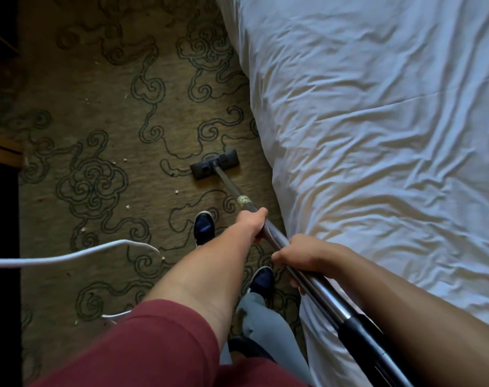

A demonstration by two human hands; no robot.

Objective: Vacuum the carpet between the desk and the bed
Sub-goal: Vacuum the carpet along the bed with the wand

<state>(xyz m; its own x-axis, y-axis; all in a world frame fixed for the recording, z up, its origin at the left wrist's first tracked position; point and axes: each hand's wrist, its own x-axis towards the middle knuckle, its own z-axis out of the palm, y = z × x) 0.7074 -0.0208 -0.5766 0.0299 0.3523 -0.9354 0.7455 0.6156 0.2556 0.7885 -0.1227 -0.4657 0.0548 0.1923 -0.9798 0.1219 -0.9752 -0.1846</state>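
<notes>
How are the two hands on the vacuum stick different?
The left hand sits farther down the wand, nearer the floor head; the right hand sits higher up, nearer the black hose end. The left arm reaches out almost straight and has a red sleeve; the right arm comes in from the bed side, with no sleeve showing. Both hands have a closed grip on the wand.

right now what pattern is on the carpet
Olive-brown carpet with dark swirling cloud-like outlines, seen in the head view.
</notes>
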